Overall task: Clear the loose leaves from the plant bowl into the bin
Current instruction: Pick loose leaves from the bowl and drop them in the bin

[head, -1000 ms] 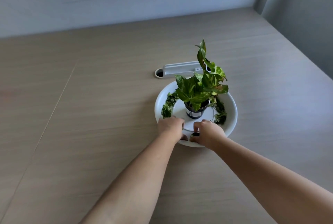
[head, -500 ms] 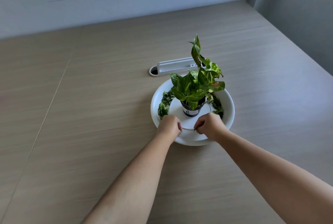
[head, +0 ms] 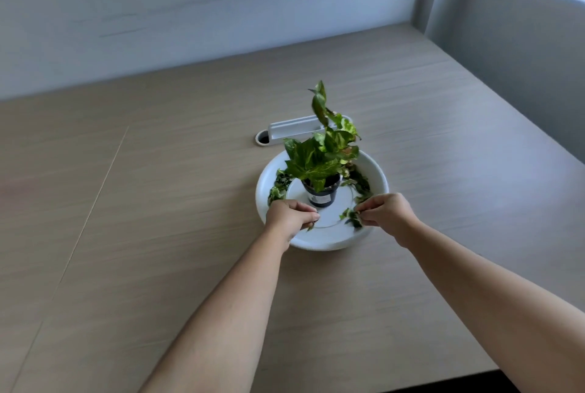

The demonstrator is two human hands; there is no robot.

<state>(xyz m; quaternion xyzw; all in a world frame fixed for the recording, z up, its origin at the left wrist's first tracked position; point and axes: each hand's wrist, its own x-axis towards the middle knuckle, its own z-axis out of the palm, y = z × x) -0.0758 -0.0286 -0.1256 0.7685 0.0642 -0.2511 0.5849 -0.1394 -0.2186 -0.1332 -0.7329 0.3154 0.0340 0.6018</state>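
A white round plant bowl sits on the wooden table with a small dark pot of a green plant upright in its middle. Loose green leaves lie along the bowl's left and right inner edges. My left hand is over the bowl's near-left rim, fingers closed, with a bit of leaf showing under them. My right hand is at the near-right rim, pinching a small bunch of leaves lifted above the bowl floor. No bin is in view.
Behind the bowl a white cable cover with a round grommet hole is set into the table. A wall runs along the far edge, another wall and a window on the right. The table's near edge shows at bottom right.
Both hands moved apart from the near rim's middle. My right hand has lifted a bunch of leaves from the bowl; my left hand has closed on a leaf. The view tilted up.
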